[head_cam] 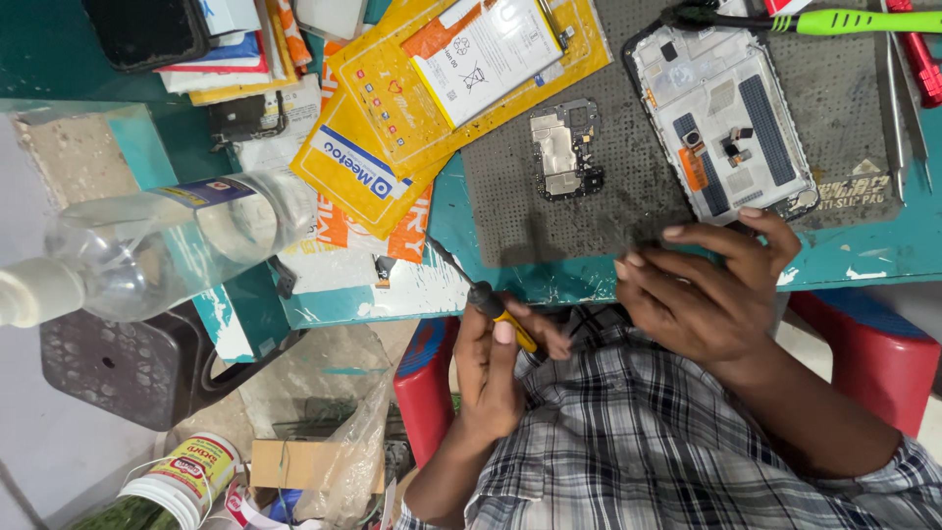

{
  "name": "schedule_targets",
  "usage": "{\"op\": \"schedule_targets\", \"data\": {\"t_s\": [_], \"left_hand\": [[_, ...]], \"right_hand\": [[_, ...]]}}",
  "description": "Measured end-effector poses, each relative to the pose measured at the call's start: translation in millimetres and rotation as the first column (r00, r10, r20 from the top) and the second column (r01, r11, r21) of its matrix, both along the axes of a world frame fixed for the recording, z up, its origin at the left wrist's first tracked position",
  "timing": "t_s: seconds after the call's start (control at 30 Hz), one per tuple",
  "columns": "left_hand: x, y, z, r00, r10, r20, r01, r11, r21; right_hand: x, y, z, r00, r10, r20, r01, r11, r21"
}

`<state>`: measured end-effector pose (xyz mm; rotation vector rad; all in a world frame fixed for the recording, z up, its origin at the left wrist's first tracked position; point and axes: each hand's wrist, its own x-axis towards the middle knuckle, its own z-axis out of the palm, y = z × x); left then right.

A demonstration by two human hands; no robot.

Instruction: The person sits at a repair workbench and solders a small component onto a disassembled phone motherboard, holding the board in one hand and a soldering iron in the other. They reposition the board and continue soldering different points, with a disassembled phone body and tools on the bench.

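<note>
Nearest, over the checked shirt, the left hand (491,368) is closed around one small screwdriver (488,300). Its black-and-yellow handle is pinched between thumb and curled fingers, and its thin shaft slants up and to the left, with the tip over the near edge of the teal table (883,250). The right hand (706,285) sits well apart from the screwdriver, beside it at the table edge. Its fingers are bent and loosely spread over the near rim of the grey work mat (628,196). One fingertip is just at the lower edge of the opened phone frame (721,108), and I cannot tell whether the fingers pinch anything small. Under the right arm is one red stool (873,344). Further out on the mat, one phone frame lies face down with its insides exposed, and one loose circuit board (564,147) lies left of it, apart from both hands. To the far left, one clear plastic bottle (177,245) lies on its side. Farthest away are one white battery (481,54) on yellow packets, one green-handled tool (844,20), one pair of metal tweezers (898,98) and one red-handled tool (922,59).
</note>
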<state>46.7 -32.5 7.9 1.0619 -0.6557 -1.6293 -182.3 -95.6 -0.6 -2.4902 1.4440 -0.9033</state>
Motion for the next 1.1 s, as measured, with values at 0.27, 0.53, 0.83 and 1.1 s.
{"op": "schedule_targets", "data": {"t_s": [0.27, 0.53, 0.83, 1.1], "left_hand": [[-18.3, -68.9, 24.9, 0.828, -0.063, 0.557, 0.178, 0.972, -0.155], [-57.1, -65.5, 38.3, 0.995, -0.083, 0.048, 0.091, 0.978, -0.188], [-116.2, -53.4, 51.9, 0.868, 0.015, 0.496, 0.273, 0.820, -0.503], [-145.6, -47.6, 41.8, 0.787, 0.094, 0.610, 0.291, 0.816, -0.500]], "right_hand": [[-16.4, 5.2, -2.7, 0.932, -0.069, 0.355, 0.087, 0.996, -0.035], [-19.0, 8.4, -16.6, 0.502, -0.204, 0.840, 0.120, 0.979, 0.166], [-25.9, 47.4, -0.9, -0.012, -0.363, 0.932, -0.046, 0.931, 0.362], [-34.9, 34.0, 6.3, 0.313, -0.351, 0.882, -0.005, 0.929, 0.371]]}}
